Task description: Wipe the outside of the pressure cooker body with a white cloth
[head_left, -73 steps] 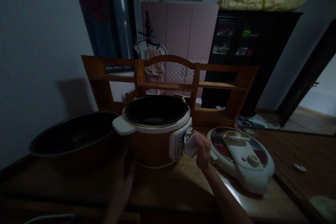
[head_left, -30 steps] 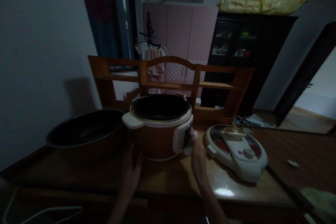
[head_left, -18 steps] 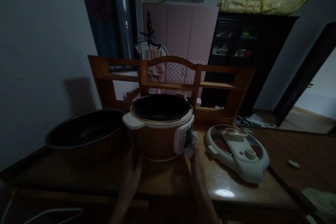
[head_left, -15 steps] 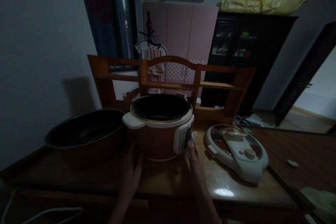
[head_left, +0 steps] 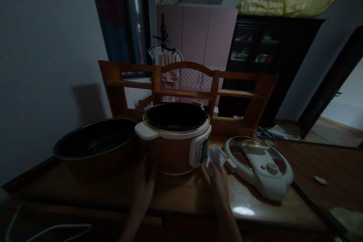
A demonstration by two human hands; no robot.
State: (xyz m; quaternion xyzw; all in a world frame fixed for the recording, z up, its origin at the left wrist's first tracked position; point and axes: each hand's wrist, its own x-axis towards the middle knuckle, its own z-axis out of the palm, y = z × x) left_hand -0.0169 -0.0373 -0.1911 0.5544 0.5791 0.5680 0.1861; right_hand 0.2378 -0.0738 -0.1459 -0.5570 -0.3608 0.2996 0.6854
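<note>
A brown and white electric pressure cooker [head_left: 172, 151] stands lidless on the table, its dark round opening facing up and its control panel turned to the right. My left hand [head_left: 144, 185] is at the cooker's lower left side, thumb and fingers apart; its dim fingertips seem to touch the wall. In my right hand [head_left: 217, 177] a crumpled white wipe [head_left: 217, 155] is pinched, just right of the control panel. Whether the wipe touches the panel I cannot tell. The cooker's white lid [head_left: 258, 166] lies on the table to the right of that hand.
A wide dark pot [head_left: 96, 159] sits left of the cooker, close to the wall. Behind stands a low wooden shelf rack [head_left: 187, 92]. The wooden table [head_left: 181, 196] has its front edge near me, with a white cable [head_left: 56, 227] below left.
My right hand has shifted slightly right, away from the control panel, and the wipe now spreads wider above its fingers. My left hand stays at the cooker's side. The view has shifted slightly.
</note>
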